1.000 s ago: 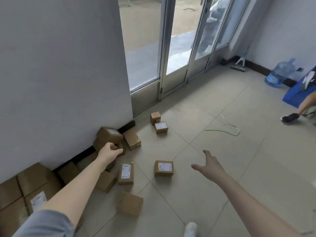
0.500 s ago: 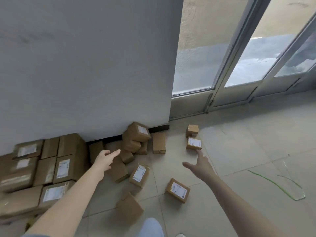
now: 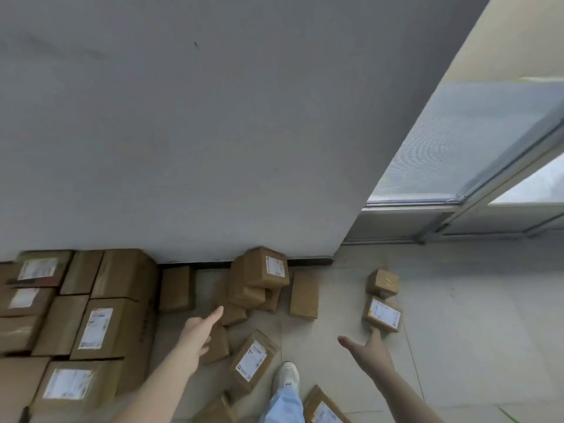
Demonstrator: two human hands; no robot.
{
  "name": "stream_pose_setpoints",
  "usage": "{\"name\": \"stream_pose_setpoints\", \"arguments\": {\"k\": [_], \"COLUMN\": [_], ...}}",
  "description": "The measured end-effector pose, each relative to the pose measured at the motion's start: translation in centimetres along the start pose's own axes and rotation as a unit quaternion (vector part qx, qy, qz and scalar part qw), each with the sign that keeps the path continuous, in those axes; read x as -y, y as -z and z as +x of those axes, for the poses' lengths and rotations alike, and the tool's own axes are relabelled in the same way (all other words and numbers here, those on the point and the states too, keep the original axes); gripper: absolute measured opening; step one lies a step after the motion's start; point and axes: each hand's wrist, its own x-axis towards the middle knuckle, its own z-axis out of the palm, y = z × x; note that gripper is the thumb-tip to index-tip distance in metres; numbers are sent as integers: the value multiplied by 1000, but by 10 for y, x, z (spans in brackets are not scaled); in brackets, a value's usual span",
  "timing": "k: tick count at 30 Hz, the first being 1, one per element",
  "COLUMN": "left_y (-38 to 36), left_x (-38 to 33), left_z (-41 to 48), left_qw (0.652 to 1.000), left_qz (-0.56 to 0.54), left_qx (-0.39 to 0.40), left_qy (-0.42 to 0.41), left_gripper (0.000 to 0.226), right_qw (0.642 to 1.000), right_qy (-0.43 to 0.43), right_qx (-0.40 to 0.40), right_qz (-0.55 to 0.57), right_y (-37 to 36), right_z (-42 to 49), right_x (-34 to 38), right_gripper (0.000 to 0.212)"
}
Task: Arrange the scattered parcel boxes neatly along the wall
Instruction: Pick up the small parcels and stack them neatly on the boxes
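Note:
Brown cardboard parcel boxes lie scattered on the tiled floor by a grey wall. A loose pile leans at the wall's foot, topped by a labelled box. My left hand is open and empty, its fingers stretched toward the small boxes at the pile's low edge. My right hand is open too, fingertips just below a labelled box. A small box stands behind that one. Another labelled box lies between my hands.
Larger stacked boxes fill the left along the wall. A flat box lies right of the pile. My white shoe and jeans leg stand at the bottom, with a box beside them. Glass doors are at the right.
My view has swung left and down toward the wall and moved closer. My left hand has let go of the top box and opened. My right hand has reached toward the labelled box.

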Motion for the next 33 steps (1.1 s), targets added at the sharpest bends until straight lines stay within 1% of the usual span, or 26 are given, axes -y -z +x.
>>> {"name": "stream_pose_setpoints", "arguments": {"k": [4,8,10,12,16,18,19,21,23,24,26,28,30,33], "left_y": [-45,-95,-120,-144,-184,-202,-210,-222,-227,-229,-233,-238,-238,-226], "left_x": [-56,-74,-70,-59,-22,-9,-4,-1,4,7,19,32,43,45], "left_z": [71,157,209,260,359,401,419,450,473,478,478,474,469,453], "left_qw": [1000,1000,999,999,995,992,990,987,983,981,974,970,968,969], "left_qz": [-4,-18,-24,-7,40,69,82,95,77,73,86,78,53,2], "left_qx": [7,-14,-39,-53,-87,-102,-108,-117,-128,-131,-136,-146,-158,-181], "left_qy": [-9,3,8,13,-2,-22,-33,-62,-103,-124,-158,-180,-189,-168], "left_gripper": [92,104,108,114,128,131,131,127,120,117,112,111,111,109], "right_qw": [1000,999,998,998,994,992,992,990,985,984,979,974,973,975], "right_qy": [-14,-41,-53,-60,-69,-78,-86,-94,-109,-124,-151,-161,-162,-133], "right_qx": [-3,-1,9,23,55,64,59,44,37,28,-8,-35,-41,-28], "right_qz": [25,19,10,-15,-65,-73,-73,-99,-130,-129,-136,-155,-162,-175], "right_y": [-18,-51,-77,-107,-183,-221,-239,-271,-301,-315,-339,-356,-362,-342], "right_z": [80,173,226,275,368,412,433,472,506,518,535,542,543,532], "right_x": [40,50,45,36,3,-11,-18,-24,-28,-28,-29,-30,-32,-35], "right_gripper": [91,96,102,105,102,101,105,122,135,141,149,150,148,146]}}
